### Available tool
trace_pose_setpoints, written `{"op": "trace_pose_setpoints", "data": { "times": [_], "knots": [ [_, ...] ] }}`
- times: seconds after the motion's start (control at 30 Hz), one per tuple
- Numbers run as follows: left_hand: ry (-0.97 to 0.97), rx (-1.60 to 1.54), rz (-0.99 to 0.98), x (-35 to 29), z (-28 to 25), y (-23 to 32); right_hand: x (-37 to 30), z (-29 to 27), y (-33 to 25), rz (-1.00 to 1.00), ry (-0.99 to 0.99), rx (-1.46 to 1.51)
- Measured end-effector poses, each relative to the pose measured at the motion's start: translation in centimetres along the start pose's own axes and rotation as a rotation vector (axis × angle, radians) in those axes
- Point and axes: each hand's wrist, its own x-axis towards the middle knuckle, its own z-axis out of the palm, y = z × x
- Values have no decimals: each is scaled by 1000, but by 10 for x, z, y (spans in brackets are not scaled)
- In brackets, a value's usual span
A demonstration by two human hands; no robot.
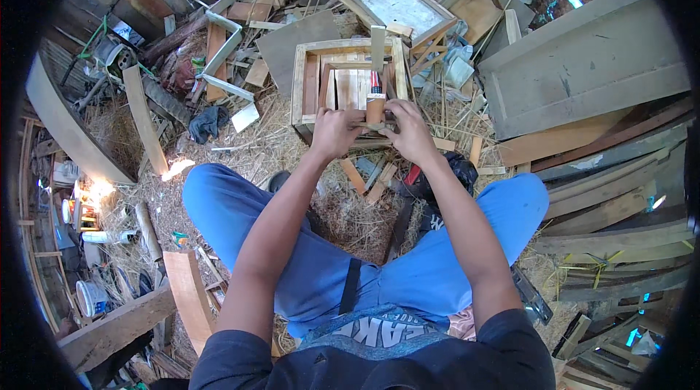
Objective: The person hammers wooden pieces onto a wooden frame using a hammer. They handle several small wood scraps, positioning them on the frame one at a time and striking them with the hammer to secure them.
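In front of me, my left hand point(339, 131) and my right hand point(408, 130) meet over the near side of a wooden box frame point(299, 87). Fingers of both are closed on a small brown wooden block point(375, 109), one hand at each side of it. Just beyond the block lies a red and black grip-like piece point(375, 82), and in line with it a pale flat strip point(377, 47). Whether these two are one tool I cannot tell. Slats and an inner frame show inside the box. Where the fingertips touch the block is partly hidden.
Straw and shavings cover the ground, with wood offcuts point(352, 175) before the box. A framed pale panel point(397, 5) leans behind it. A large grey panel point(583, 69) and stacked boards point(605, 200) line the right. A dark bag point(456, 173) sits near my right forearm.
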Motion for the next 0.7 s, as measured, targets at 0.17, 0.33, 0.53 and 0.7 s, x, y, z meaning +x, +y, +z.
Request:
{"op": "trace_pose_setpoints", "data": {
  "times": [0.17, 0.33, 0.53, 0.7],
  "knots": [
    [-45, 51, -25, 0, -4, 5, -1, -1, 0, 4, 3, 6],
    [-158, 127, -64, 1, -7, 6, 0, 0, 0, 1, -1, 3],
    [-139, 103, -45, -1, -5, 7, -2, 0, 2, 16, 12, 20],
    [-112, 77, -40, -4, -6, 6, -1, -1, -2, 38, -15, 0]
  ]
}}
